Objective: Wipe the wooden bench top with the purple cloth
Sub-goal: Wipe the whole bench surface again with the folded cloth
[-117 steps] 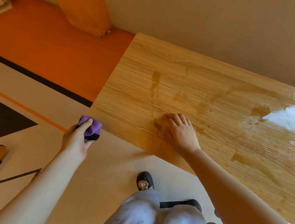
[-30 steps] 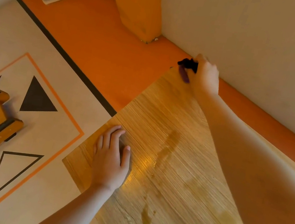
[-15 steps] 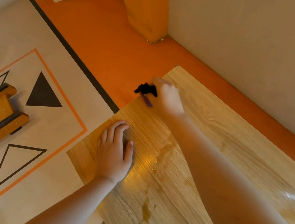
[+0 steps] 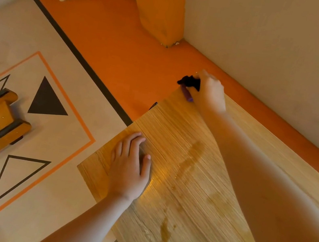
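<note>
**Operator:** What has changed in the last few seconds?

**Observer:** The purple cloth [image 4: 188, 96] has changed hands. A few seconds ago your left hand [image 4: 127, 168] held it off the end of the desk [image 4: 170, 127]. Now your right hand [image 4: 210, 93] has it at the far corner, by the orange floor strip [image 4: 114, 44] along the wall. Half a second ago that hand was partway down the short end edge, and a second ago it was at this same corner. So you are rubbing to and fro along that edge.

**Operator:** And my fingers?

**Observer:** The right ones are curled round the cloth and mostly hidden behind the back of your hand. A purple fold and a dark bit stick out to the left. Your left hand lies flat near the nearer corner, fingers [image 4: 134, 142] straight and close together with the thumb apart. It has not shifted in the last second.

**Operator:** What does that mean for the job?

**Observer:** I judge that the wiping has barely begun. The wet streak [image 4: 192, 158] between your arms and the drips [image 4: 164, 230] nearer you look untouched, so the next strokes should come back toward you.

**Operator:** Any writing?

**Observer:** None that can be read. The floor mat [image 4: 48, 99] shows only black triangles and an orange line.
</note>
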`<state>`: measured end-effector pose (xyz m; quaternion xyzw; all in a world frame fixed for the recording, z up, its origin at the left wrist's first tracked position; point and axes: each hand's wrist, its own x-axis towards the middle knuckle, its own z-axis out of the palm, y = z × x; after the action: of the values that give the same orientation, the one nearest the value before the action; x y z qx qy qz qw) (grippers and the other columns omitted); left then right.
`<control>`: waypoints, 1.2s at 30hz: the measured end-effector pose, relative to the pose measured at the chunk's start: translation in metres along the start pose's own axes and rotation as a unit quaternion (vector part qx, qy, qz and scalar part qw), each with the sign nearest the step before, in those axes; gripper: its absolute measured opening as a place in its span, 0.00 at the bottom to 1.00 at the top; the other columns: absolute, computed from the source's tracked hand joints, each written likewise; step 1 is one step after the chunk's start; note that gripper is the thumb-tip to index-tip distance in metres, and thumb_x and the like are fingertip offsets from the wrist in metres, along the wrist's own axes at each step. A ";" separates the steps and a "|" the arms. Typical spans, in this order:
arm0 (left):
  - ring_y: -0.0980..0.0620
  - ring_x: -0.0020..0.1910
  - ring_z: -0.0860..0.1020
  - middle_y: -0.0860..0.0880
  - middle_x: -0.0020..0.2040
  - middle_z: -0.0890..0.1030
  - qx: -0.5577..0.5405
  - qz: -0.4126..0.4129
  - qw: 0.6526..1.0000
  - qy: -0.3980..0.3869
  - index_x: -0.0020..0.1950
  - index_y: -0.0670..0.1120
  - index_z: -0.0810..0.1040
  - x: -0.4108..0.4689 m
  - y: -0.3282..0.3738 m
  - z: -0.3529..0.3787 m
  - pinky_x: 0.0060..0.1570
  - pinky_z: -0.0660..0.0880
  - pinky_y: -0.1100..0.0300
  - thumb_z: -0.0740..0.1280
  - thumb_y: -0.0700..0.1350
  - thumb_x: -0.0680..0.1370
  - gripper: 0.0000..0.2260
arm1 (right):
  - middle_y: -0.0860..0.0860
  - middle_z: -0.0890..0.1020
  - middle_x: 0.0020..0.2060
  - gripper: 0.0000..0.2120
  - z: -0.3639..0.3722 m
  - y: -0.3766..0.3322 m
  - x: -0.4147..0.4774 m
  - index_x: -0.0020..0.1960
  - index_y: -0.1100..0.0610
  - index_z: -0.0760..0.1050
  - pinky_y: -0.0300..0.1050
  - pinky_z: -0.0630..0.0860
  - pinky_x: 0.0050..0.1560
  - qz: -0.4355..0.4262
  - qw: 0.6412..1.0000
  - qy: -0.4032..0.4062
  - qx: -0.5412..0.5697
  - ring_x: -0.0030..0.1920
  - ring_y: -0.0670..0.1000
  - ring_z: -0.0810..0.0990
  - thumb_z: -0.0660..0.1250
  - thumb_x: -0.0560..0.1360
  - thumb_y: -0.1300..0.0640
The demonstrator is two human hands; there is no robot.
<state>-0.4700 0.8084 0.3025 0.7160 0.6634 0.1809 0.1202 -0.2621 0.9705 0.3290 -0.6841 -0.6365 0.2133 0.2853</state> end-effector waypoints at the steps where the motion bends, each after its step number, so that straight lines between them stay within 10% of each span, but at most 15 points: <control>1: 0.50 0.66 0.68 0.51 0.67 0.72 0.002 -0.001 1.000 0.000 0.63 0.47 0.73 0.000 0.000 0.000 0.65 0.64 0.56 0.57 0.51 0.77 0.18 | 0.55 0.77 0.53 0.10 0.006 -0.008 -0.005 0.55 0.62 0.72 0.39 0.68 0.40 -0.009 1.000 -0.013 0.004 0.46 0.51 0.76 0.66 0.75 0.63; 9: 0.50 0.65 0.68 0.51 0.66 0.72 0.011 0.002 1.000 -0.001 0.64 0.47 0.73 0.000 0.000 0.000 0.65 0.65 0.55 0.57 0.52 0.77 0.18 | 0.57 0.77 0.50 0.10 0.046 -0.057 -0.056 0.54 0.63 0.72 0.47 0.72 0.43 -0.145 0.983 -0.106 0.024 0.49 0.56 0.75 0.65 0.73 0.65; 21: 0.50 0.66 0.68 0.51 0.67 0.72 -0.008 0.003 1.000 0.000 0.64 0.46 0.73 -0.001 -0.001 0.001 0.66 0.65 0.52 0.58 0.51 0.77 0.18 | 0.55 0.78 0.52 0.08 -0.039 0.048 0.001 0.55 0.59 0.73 0.49 0.77 0.45 0.123 0.985 0.122 0.007 0.49 0.54 0.78 0.63 0.76 0.62; 31: 0.49 0.66 0.68 0.50 0.67 0.71 0.003 0.003 1.000 -0.007 0.64 0.46 0.73 0.000 0.000 0.000 0.65 0.65 0.52 0.57 0.52 0.77 0.19 | 0.58 0.78 0.53 0.10 0.021 -0.025 -0.055 0.55 0.63 0.72 0.46 0.71 0.42 -0.069 0.997 -0.025 0.006 0.52 0.58 0.76 0.65 0.74 0.64; 36: 0.49 0.65 0.68 0.50 0.67 0.71 0.011 -0.003 1.000 -0.012 0.64 0.46 0.73 0.002 0.001 0.000 0.64 0.65 0.52 0.56 0.52 0.77 0.19 | 0.57 0.76 0.53 0.10 -0.021 0.011 -0.046 0.56 0.62 0.72 0.49 0.74 0.45 0.012 0.999 0.040 0.011 0.51 0.54 0.74 0.65 0.74 0.62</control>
<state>-0.4692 0.8103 0.3032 0.7176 0.6658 0.1651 0.1206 -0.2449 0.9220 0.3340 -0.6962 -0.6140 0.1959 0.3161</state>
